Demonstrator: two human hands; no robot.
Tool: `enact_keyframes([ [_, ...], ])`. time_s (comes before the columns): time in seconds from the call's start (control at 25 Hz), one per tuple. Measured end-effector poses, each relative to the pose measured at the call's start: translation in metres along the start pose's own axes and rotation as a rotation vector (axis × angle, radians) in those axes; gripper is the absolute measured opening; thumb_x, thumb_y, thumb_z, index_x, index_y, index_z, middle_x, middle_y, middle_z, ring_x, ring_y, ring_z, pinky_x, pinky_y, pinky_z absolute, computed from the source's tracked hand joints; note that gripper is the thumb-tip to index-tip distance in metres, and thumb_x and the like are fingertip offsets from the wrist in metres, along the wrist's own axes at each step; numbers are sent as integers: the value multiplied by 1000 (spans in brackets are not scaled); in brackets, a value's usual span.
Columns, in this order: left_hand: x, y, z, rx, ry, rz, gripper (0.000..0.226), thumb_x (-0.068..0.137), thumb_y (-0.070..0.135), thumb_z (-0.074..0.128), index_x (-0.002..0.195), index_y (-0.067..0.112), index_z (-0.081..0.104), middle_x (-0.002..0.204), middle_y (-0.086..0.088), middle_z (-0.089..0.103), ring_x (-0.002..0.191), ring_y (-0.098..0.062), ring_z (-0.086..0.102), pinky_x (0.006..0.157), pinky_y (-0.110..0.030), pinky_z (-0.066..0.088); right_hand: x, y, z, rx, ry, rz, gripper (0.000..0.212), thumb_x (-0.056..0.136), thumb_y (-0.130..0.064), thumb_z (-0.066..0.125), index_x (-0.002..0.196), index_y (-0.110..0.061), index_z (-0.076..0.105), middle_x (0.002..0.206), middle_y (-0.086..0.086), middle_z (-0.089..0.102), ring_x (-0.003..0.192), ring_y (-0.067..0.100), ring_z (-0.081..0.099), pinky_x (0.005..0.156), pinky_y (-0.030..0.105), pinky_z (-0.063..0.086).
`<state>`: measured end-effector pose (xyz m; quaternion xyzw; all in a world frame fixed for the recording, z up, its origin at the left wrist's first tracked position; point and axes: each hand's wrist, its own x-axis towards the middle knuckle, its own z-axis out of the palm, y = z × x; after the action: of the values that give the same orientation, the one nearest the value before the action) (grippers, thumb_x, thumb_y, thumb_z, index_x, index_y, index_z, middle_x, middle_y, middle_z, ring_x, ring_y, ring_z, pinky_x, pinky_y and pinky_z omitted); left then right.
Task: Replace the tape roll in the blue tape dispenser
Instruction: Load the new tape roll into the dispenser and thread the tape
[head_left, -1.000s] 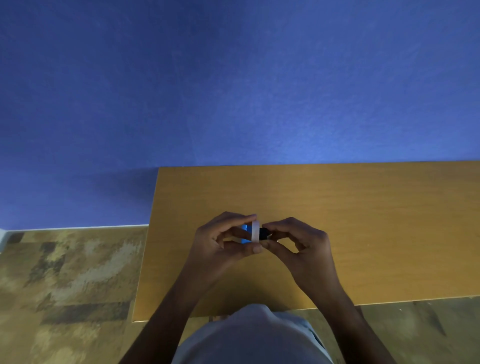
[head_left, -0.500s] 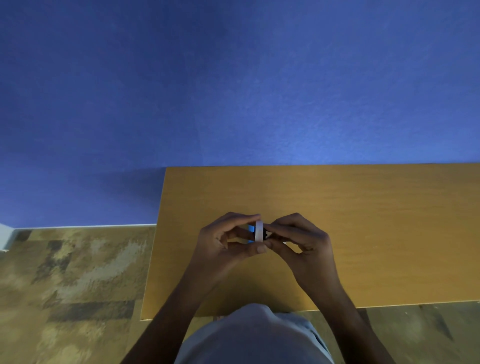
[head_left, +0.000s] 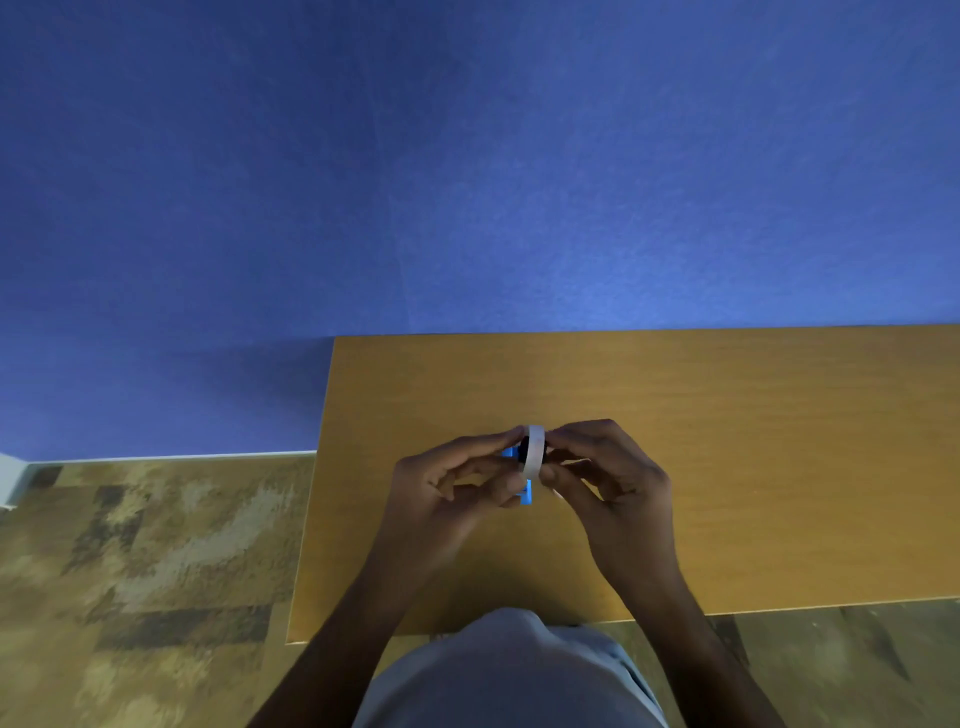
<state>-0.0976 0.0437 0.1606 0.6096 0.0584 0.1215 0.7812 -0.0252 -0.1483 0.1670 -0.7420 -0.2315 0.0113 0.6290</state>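
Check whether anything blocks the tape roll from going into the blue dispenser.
Nothing visible does. The tape roll sits right against the blue dispenser, pinched between the left hand and right hand. The seat itself is hidden by fingers.

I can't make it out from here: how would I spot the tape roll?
Look at the wooden table against the blue wall, then where both hands meet above it. The tape roll is the pale whitish ring pinched between the fingertips, edge-on, beside the bright blue dispenser.
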Motion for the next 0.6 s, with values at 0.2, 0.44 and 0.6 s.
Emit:
enact_keyframes([
  [0.2,4,-2,-4,127,14,115,29,87,22,89,115,19,86,112,-6,79,98,-29,83,69,-43,71,-2,-2,6,164,-13,111,24,94,-9,80,118,-16,80,111,9,83,100,32,83,82,54,70],
  [0.44,11,-12,-12,141,13,51,19,96,8,81,112,16,87,105,-4,79,92,-26,83,68,-36,71,-2,-4,11,256,18,247,21,92,-14,78,112,-5,80,106,16,84,98,37,82,85,61,69],
  [0.6,14,-15,-7,156,60,16,23,93,4,81,96,26,87,98,-1,80,88,-19,83,65,-34,70,0,-1,13,241,46,271,20,95,-2,79,113,-10,79,106,15,84,99,43,81,87,71,65],
])
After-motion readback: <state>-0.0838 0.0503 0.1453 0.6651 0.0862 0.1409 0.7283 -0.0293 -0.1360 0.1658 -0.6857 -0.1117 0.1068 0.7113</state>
